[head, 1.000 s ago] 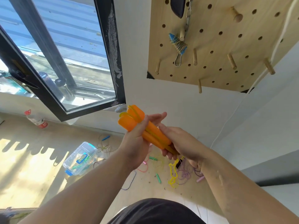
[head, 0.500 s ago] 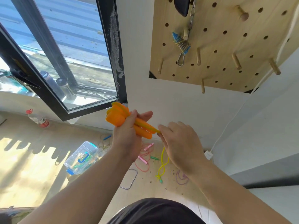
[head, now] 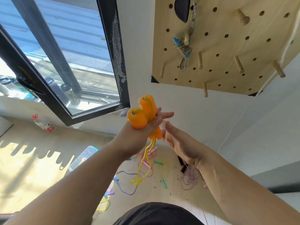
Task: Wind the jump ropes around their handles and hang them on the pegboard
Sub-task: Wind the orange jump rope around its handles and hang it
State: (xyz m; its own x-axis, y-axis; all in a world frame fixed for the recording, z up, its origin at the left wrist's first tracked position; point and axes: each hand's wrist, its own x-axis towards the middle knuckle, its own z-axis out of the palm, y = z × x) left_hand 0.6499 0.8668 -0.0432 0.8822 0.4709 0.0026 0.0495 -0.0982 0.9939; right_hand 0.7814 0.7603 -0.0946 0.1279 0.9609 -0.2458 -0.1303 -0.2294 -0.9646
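My left hand (head: 142, 132) grips two orange jump-rope handles (head: 142, 114) side by side, their ends pointing up at me. A yellow rope (head: 146, 159) runs over the handle tops and hangs down in loose strands below my fist. Just right of the handles' lower ends is my right hand (head: 175, 140), fingers straight, holding nothing. The wooden pegboard (head: 227, 51) hangs on the wall above right, with several bare pegs. A blue-handled rope bundle (head: 182, 47) hangs from one peg beside a chain.
Several loose jump ropes lie on the floor below: pink (head: 146, 163), purple (head: 190, 176), green-handled (head: 163, 181), blue-and-white (head: 125, 184). A clear plastic box (head: 82, 157) and a bottle (head: 43, 123) sit on the floor near the open window (head: 65, 62). A white cable (head: 233, 125) runs down the wall.
My left hand raised the orange handles and turned them upright. My right hand let go of the yellow rope and opened; the rope now dangles free.
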